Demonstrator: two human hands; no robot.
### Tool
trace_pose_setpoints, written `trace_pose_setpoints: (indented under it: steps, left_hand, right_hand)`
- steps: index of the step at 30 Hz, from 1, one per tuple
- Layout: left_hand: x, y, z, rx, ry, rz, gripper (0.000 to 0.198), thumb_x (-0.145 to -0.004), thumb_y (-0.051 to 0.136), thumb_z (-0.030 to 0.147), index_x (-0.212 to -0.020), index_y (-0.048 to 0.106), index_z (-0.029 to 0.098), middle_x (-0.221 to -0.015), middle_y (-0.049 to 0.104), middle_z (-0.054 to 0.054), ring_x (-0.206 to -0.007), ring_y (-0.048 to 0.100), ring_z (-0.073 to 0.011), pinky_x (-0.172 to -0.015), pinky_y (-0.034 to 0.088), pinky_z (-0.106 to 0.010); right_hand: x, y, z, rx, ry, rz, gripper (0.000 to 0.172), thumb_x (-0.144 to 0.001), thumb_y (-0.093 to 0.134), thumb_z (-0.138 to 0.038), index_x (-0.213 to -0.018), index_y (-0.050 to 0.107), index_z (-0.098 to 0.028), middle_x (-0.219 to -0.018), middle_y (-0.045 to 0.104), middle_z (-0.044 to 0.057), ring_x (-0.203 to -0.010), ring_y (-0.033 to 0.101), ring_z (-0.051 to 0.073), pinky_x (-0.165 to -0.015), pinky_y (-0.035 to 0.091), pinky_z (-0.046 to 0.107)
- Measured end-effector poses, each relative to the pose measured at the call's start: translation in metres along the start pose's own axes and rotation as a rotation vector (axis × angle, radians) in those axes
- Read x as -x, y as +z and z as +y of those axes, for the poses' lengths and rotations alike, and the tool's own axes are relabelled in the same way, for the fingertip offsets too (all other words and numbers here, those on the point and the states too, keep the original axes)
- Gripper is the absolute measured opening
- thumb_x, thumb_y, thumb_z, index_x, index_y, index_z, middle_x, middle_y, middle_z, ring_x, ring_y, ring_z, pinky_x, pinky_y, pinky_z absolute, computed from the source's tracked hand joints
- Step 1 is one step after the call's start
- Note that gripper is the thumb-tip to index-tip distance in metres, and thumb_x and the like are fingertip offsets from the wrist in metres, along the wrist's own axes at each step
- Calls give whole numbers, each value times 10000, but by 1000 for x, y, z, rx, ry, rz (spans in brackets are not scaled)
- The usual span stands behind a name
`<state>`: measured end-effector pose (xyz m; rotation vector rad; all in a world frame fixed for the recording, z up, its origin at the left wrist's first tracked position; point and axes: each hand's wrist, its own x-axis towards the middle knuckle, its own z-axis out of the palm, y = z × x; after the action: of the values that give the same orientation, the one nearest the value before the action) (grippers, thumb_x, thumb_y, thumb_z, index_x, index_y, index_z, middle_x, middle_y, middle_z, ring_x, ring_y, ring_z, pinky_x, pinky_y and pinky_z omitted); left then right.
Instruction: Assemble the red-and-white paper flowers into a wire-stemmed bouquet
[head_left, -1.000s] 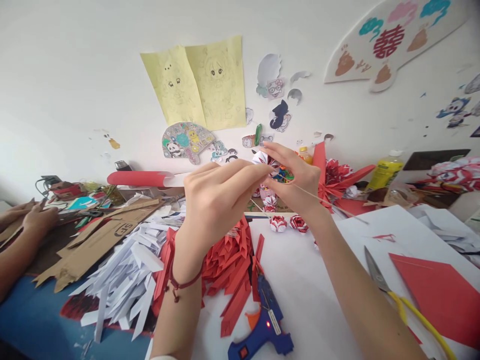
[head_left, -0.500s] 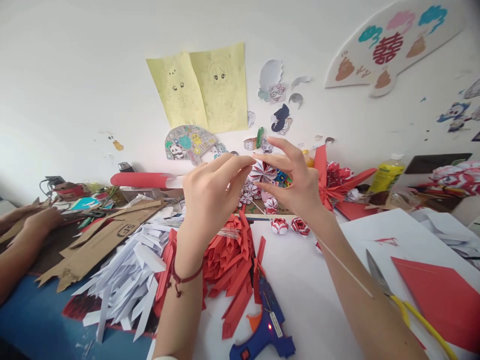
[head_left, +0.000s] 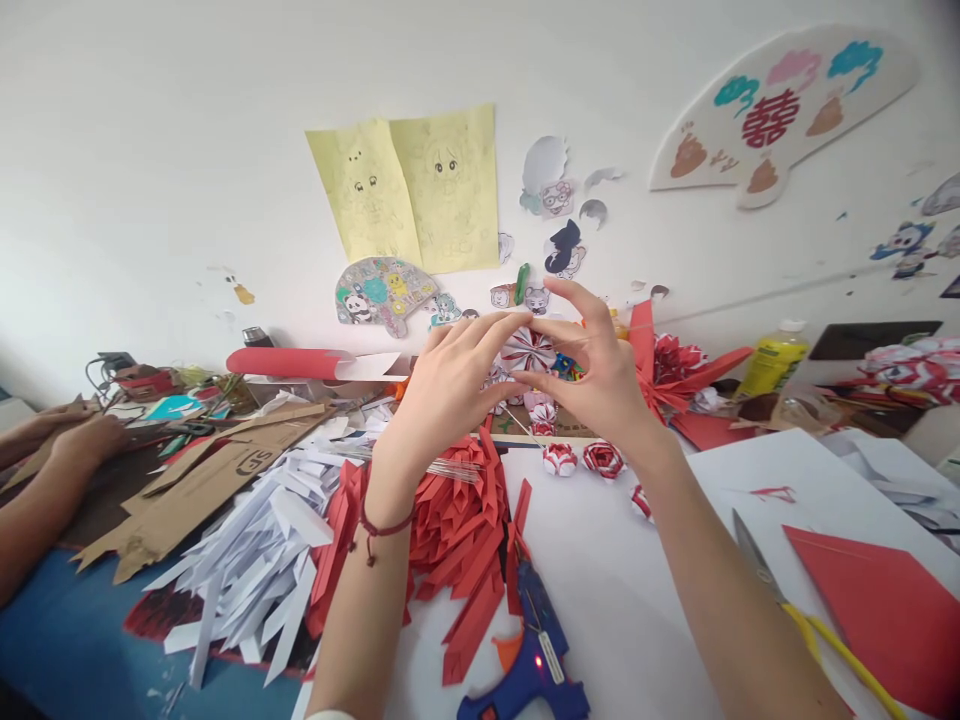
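My left hand [head_left: 461, 375] is raised above the table, its fingers bent together with the tips meeting those of my right hand [head_left: 592, 365]. The right thumb and middle fingers curve in, while its index finger is lifted. Whatever lies between the fingertips is too small to make out. Behind them shows a red and white folded paper flower [head_left: 527, 350]. Below lie a pile of red paper strips [head_left: 457, 520], a pile of white strips [head_left: 259, 550] and a blue glue gun [head_left: 536, 650] with a lit red light. Small red and white paper balls [head_left: 602, 459] sit beyond the white sheet.
Scissors with yellow handles [head_left: 810, 625] and red paper [head_left: 885, 600] lie at the right. A yellow bottle [head_left: 774, 360] stands at the back. Cardboard pieces [head_left: 195, 490] are on the left, near another person's hands [head_left: 86, 440].
My left hand has moved a little right and its fingers have spread out flatter, closer against my right hand. The thin strand along my right forearm no longer shows there.
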<state>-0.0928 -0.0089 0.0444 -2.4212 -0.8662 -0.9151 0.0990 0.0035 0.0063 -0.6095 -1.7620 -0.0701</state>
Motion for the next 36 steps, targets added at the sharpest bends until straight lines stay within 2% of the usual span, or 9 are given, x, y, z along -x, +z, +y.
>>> trace_pose_setpoints:
  steps: [3, 6, 13, 20, 24, 30, 34, 36]
  left_hand:
    - [0, 4, -4, 42, -16, 25, 621, -895, 699, 400, -1431, 423, 252, -1342, 628, -72, -1176, 580, -247, -978, 396, -376]
    - [-1, 8, -5, 38, -4, 64, 647, -873, 722, 416, -1424, 432, 244, -1298, 651, -73, -1122, 600, -237, -971, 394, -362]
    - [-4, 14, -3, -45, 45, 130, 598, -898, 706, 346, -1417, 446, 203, -1304, 653, -95, -1135, 605, -239, -972, 384, -348]
    - [-4, 20, -3, -113, 37, 161, 532, -909, 639, 196, -1411, 462, 196, -1275, 667, -89, -1125, 603, -237, -968, 385, -352]
    - [-4, 24, -3, -115, 36, 196, 501, -918, 615, 192, -1400, 477, 191, -1249, 680, -82, -1105, 607, -231, -964, 385, -356]
    - [-5, 39, -7, -89, 68, 278, 576, -920, 585, 172, -1465, 401, 199, -1184, 692, -87, -1047, 613, -237, -920, 433, -360]
    - [-5, 46, -11, -80, 107, 344, 573, -926, 589, 209, -1468, 407, 186, -1043, 708, -70, -944, 625, -224, -879, 446, -352]
    - [-5, 47, -14, -65, 104, 365, 556, -944, 603, 291, -1461, 426, 184, -932, 701, -46, -870, 622, -210, -853, 449, -342]
  right_hand:
    - [-1, -1, -1, -50, 16, -25, 838, -823, 765, -303, -1518, 298, -329, -1285, 651, 27, -1236, 615, 240, -1090, 537, 439]
    - [-1, -2, -5, -95, 56, -16, 809, -821, 766, -295, -1504, 335, -349, -1276, 657, 14, -1244, 609, 242, -1101, 529, 446]
    - [-2, -4, -10, -102, 112, 6, 807, -786, 797, -273, -1477, 391, -364, -1258, 663, 13, -1239, 611, 266, -1129, 498, 466]
    - [-2, -3, -12, -101, 127, -2, 790, -816, 759, -270, -1489, 348, -330, -1260, 663, 27, -1236, 612, 260, -1129, 489, 475]
    - [-2, -2, -15, -102, 126, -8, 770, -842, 724, -277, -1499, 323, -312, -1264, 660, 35, -1240, 610, 249, -1143, 478, 456]
    - [-2, 1, -16, -133, 133, 3, 700, -873, 647, -205, -1488, 333, -322, -1268, 654, 24, -1257, 594, 234, -1147, 465, 453]
    - [-2, -4, -14, -159, 153, -73, 671, -890, 627, -232, -1488, 333, -312, -1339, 609, 41, -1321, 542, 232, -1179, 424, 441]
    - [-4, -12, -14, -158, 118, -169, 745, -854, 699, -296, -1498, 325, -330, -1472, 497, 36, -1397, 460, 244, -1201, 390, 438]
